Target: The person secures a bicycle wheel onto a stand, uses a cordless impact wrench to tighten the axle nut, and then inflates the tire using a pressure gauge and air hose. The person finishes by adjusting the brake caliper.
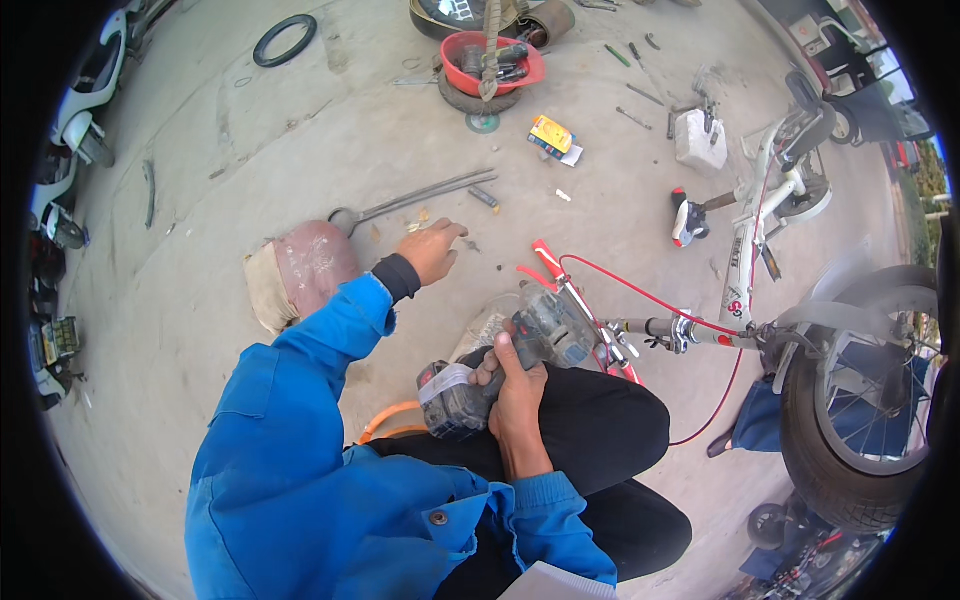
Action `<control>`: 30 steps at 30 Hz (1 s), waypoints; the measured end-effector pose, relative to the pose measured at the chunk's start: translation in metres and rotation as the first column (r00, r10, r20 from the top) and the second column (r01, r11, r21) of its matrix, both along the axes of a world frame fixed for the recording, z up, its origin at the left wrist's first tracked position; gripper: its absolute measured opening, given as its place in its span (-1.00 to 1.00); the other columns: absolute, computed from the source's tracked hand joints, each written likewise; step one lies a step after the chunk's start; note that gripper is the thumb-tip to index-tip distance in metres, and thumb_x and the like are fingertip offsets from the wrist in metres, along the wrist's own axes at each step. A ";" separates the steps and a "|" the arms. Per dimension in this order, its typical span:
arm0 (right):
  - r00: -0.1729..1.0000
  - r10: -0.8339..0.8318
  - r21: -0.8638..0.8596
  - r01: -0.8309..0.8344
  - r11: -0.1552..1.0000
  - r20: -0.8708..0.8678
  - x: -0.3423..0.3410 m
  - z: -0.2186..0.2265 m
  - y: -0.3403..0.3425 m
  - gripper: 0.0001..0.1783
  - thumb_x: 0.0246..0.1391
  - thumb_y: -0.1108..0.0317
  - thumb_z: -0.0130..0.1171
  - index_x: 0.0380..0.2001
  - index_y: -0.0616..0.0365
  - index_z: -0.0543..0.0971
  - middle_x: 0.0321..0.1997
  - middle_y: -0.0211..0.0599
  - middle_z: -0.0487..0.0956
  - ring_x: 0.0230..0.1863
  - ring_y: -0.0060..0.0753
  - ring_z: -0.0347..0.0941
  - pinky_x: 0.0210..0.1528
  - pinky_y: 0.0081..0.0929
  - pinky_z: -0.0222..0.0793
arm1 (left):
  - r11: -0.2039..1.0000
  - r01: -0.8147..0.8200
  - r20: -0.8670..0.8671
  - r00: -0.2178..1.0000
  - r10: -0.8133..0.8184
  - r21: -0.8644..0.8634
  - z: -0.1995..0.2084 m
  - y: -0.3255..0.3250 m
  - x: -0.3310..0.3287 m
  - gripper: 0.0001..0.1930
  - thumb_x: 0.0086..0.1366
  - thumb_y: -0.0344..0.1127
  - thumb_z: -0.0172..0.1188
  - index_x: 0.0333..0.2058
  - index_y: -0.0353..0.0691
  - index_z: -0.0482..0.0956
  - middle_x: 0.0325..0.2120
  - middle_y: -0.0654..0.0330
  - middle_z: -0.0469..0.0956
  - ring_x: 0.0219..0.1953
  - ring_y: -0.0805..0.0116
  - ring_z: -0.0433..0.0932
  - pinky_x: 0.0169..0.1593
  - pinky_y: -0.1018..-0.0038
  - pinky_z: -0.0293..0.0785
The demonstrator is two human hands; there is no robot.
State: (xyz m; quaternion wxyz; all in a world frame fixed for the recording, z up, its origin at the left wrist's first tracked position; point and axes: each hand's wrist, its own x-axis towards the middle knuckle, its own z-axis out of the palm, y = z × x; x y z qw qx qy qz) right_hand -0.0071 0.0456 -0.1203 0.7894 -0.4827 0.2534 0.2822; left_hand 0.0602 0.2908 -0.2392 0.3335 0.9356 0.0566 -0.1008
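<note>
My left hand (430,252) reaches out over the concrete floor with its fingers apart and nothing in them. Near it lie long metal tongs (425,196), a short dark cylinder (484,198) and a rounded, dusty pink block (318,262) with a tan end. My right hand (518,405) grips a grey-blue cordless drill (560,330) by its handle, above my lap. White tape wraps the drill's battery end, and its front points away from me; what is fitted there is unclear. Close beyond it are red-gripped handlebars (548,260) of a white bicycle (745,260) lying on its side.
A red bowl (452,50) of tools sits far ahead, with a yellow box (553,133) nearer. A white block (700,140) and loose tools lie at the right. The bicycle's wheel (805,420) stands near another person's trouser leg (755,425). Motorbikes (80,135) line the left.
</note>
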 end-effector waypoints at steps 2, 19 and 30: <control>1.000 0.019 0.073 -0.020 0.997 0.011 -0.002 0.003 -0.005 -0.73 0.34 0.34 0.41 -0.08 0.19 0.52 -0.45 -0.34 0.48 -0.51 -0.43 0.42 -0.39 -0.31 0.48 | 0.996 -0.020 -0.060 0.998 0.025 0.086 -0.061 -0.009 0.044 -0.36 0.29 -0.49 0.24 0.37 -0.19 0.42 0.43 -0.04 0.36 0.24 -0.24 0.56 0.28 0.06 0.56; 0.990 0.099 -0.087 -0.091 0.992 0.100 0.015 -0.008 -0.007 -0.64 0.29 0.28 0.48 -0.10 0.26 0.54 -0.32 -0.20 0.64 -0.43 -0.43 0.53 -0.31 -0.34 0.54 | 0.846 -0.147 -0.083 0.972 0.219 0.512 -0.222 -0.023 0.140 -0.63 0.37 -0.42 0.19 0.14 -0.16 0.56 0.17 0.06 0.49 0.22 -0.03 0.49 0.19 0.01 0.54; 0.990 0.063 0.010 -0.065 0.998 0.124 0.018 -0.005 0.000 -0.70 0.30 0.44 0.41 -0.01 0.31 0.55 -0.20 -0.07 0.70 -0.40 -0.39 0.55 -0.32 -0.36 0.55 | 0.948 -0.311 -0.056 0.950 0.307 -0.064 -0.179 -0.028 0.057 -0.69 0.48 -0.23 0.15 -0.01 -0.37 0.63 -0.34 -0.07 0.67 -0.23 -0.09 0.74 -0.12 0.08 0.64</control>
